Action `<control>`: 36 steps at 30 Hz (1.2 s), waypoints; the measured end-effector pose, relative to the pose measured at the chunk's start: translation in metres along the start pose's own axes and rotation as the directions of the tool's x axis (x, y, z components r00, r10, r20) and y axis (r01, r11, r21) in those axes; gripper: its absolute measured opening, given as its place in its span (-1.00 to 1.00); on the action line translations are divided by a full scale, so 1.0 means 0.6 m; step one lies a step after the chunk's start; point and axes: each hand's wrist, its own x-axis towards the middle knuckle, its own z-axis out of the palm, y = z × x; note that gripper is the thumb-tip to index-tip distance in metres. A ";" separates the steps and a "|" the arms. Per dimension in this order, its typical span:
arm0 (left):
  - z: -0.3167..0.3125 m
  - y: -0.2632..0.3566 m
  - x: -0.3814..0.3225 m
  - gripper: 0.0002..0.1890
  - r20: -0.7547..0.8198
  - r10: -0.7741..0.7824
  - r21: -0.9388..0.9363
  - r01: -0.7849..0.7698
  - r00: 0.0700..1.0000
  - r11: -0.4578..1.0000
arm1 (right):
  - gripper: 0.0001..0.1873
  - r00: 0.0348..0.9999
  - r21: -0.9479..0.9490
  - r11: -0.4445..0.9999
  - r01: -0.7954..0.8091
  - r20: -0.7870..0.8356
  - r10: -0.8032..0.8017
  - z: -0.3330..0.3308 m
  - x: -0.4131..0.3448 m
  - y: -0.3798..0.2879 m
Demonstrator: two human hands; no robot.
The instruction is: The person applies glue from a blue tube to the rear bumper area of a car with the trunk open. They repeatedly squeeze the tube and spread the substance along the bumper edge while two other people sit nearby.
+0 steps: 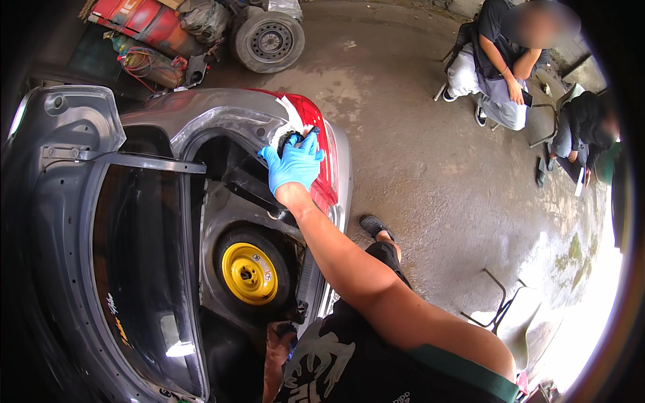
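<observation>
My right hand (297,163), in a blue glove, presses a black-stained wad (288,142), seemingly cloth, against the grey car's rear corner. Its fingers hide much of the wad. White material (291,112), paper or cloth, lies just beyond, against the red tail light (327,151). A bare forearm and a bit of blue glove, seemingly my left hand (291,347), show low at the trunk edge beside my shirt; its fingers cannot be made out. In the open trunk lies a spare tyre with a yellow rim (249,273).
The raised trunk lid (60,201) stands at left. A loose wheel (270,43), a red drum (146,25) and a gas cylinder (156,68) with hoses are beyond the car. Two people (491,65) (579,126) sit at upper right. A chair (519,312) stands at lower right.
</observation>
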 end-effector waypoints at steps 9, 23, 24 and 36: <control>-0.004 0.007 0.042 -0.51 0.048 -0.003 -0.121 0.009 0.999 0.993 | -0.12 0.986 -0.005 0.989 0.151 -0.065 -0.151 -0.014 0.004 0.023; -0.019 0.113 0.064 -0.51 0.138 -0.301 -0.267 0.328 0.943 0.906 | -0.08 0.974 0.318 0.922 0.221 -0.026 -0.224 -0.065 -0.057 0.107; -0.020 0.113 0.065 -0.51 0.137 -0.309 -0.262 0.336 0.941 0.905 | -0.09 0.967 0.282 0.926 0.250 -0.114 -0.226 -0.058 -0.053 0.100; -0.016 0.079 0.033 -0.47 0.063 -0.293 -0.154 0.299 0.954 0.942 | -0.23 0.926 0.121 0.921 0.370 -0.128 -0.355 -0.050 -0.014 0.054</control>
